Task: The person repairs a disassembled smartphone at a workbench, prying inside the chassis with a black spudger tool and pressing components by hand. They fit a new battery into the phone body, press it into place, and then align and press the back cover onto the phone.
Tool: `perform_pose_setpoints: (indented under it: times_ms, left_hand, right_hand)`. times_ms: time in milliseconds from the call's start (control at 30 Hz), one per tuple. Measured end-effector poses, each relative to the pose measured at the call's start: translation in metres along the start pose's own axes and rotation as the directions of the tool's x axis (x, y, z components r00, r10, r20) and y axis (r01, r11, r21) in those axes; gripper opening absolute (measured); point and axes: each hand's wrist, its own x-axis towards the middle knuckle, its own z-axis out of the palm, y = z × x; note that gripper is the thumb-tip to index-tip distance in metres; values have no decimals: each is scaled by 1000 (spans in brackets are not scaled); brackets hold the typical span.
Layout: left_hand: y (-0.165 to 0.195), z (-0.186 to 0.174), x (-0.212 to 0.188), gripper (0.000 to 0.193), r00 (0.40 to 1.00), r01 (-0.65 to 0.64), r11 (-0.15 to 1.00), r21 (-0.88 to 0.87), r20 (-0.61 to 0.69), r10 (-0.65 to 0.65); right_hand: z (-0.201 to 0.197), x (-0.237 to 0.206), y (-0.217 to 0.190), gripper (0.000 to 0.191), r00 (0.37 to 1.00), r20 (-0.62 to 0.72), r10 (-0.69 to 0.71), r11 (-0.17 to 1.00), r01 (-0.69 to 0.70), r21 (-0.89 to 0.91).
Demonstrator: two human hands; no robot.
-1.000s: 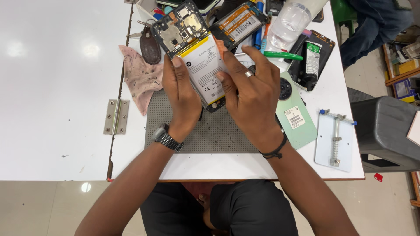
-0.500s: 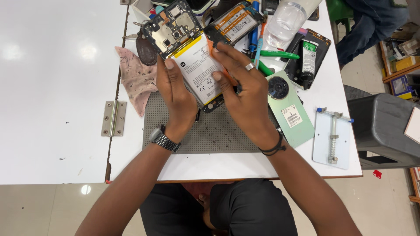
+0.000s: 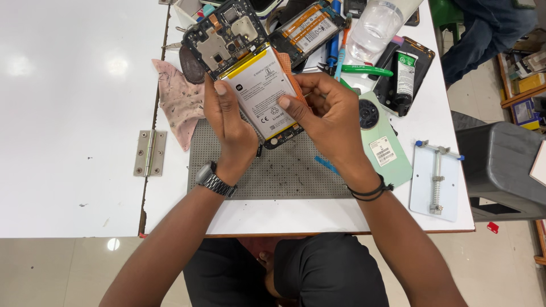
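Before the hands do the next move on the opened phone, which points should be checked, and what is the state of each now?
1. Left hand grips the opened phone firmly: ok.
2. Right hand thumb rests on the white battery: ok.
3. Battery loose from its glue: cannot tell.
4. Phone held over the grey work mat: ok.
5. Table tidy around the hands: not ok, the pink cloth, the green tweezers and the second opened phone crowd it.

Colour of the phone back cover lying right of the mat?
Pale mint green back cover, with a white sticker; head view.
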Motion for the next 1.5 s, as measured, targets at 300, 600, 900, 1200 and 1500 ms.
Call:
perform_pose_setpoints:
  times_ms: [300,600,900,1200,1500]
  left_hand:
    - [8,1,-2,60,993,-60,998,5,104,59]
    - [10,4,1,51,993,-62,995,78,106,54]
    - [14,5,8,53,989,-25,999,45,144,19]
    - [27,11,5,41,980,-69,988,140,197,40]
    - [36,10,-5,35,903,-286,915,285,399,158]
  right_hand:
    - [-16,5,-2,26,976,137,172,976,-187,108]
    - [-5,2,-3,21,994,36,99,995,-98,-28]
    - [5,-3,3,23,996,-92,2,986,-18,-167]
    - [-4,-1,-3,29,993,-51,-105,993,103,-55]
    - [-19,-7,-4,28,973,-61,-222,968,227,102]
